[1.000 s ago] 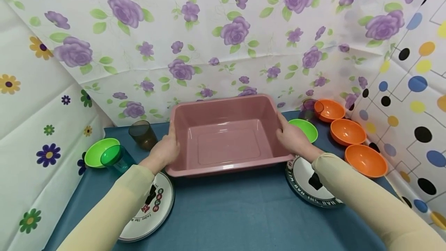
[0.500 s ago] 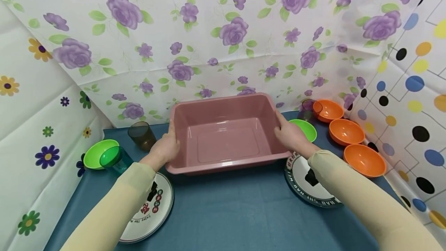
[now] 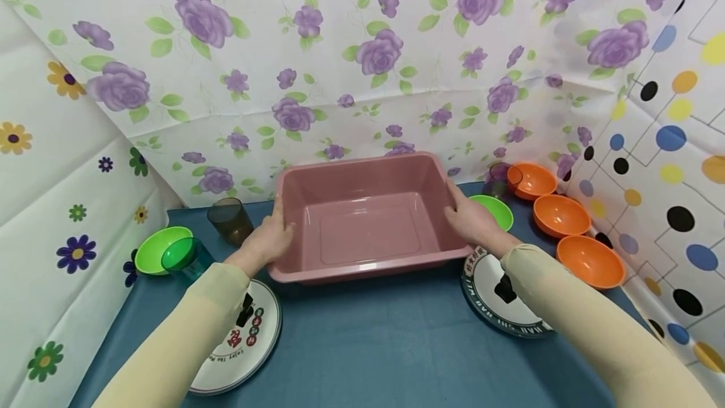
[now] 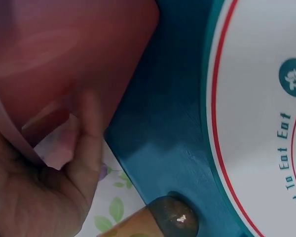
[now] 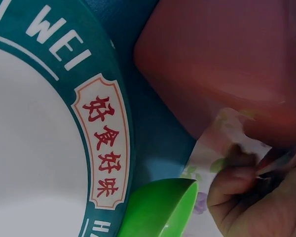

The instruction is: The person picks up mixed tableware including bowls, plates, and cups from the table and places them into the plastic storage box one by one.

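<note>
Head view, left grip (image 3: 266, 241) and right grip (image 3: 477, 222) clasping a pink basin (image 3: 370, 232) at the table's (image 3: 368, 339) twelve o'clock, left wrist view, plate (image 4: 251, 123) lying at three, right wrist view, green bowl (image 5: 158, 205) resting at six

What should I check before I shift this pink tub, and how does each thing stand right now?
1. Left hand gripping the pink tub by its left end: ok.
2. Right hand gripping the right end: ok.
3. Tub unloaded: ok, nothing shows inside.
4. Tub lifted off the blue tablecloth: cannot tell whether it rests or hovers.
5. Room beside the right hand: not ok, the green bowl looks close.
6. Room beside the left hand: not ok, the smoky cup looks close.
</note>
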A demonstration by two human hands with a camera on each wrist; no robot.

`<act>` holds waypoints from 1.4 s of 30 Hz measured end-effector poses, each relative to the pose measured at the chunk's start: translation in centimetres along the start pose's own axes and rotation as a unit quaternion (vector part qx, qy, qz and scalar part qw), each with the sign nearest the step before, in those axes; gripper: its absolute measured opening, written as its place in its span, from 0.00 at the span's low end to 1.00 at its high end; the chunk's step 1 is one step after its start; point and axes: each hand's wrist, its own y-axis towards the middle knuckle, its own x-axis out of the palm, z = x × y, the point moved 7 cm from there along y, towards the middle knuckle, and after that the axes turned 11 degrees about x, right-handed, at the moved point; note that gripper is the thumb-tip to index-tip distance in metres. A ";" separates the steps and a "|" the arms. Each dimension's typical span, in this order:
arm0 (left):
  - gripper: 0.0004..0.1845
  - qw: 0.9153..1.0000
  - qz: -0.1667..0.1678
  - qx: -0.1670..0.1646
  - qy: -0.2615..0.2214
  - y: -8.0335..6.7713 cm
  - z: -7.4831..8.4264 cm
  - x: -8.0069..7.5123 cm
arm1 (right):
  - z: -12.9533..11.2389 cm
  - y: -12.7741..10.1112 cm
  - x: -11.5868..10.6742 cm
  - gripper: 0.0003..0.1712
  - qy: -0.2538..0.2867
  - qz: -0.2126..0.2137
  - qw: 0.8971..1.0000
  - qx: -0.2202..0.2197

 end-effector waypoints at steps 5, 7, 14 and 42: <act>0.46 1.000 0.011 -0.004 -0.001 -0.6 0.3 -0.3 | -0.1 -0.6 -0.6 0.46 0.002 0.000 1.000 -0.024; 0.47 1.000 0.022 0.003 0.017 -1.1 0.7 -0.7 | -0.2 -1.0 -1.1 0.47 -0.005 0.005 0.999 -0.031; 0.46 0.988 0.071 0.085 0.105 -2.9 3.1 -2.5 | -0.8 -3.5 -2.8 0.49 -0.098 0.060 0.989 -0.088; 0.45 0.971 0.048 0.154 0.175 -16.2 5.7 2.0 | -3.7 -4.4 -2.3 0.49 -0.103 0.038 0.987 -0.116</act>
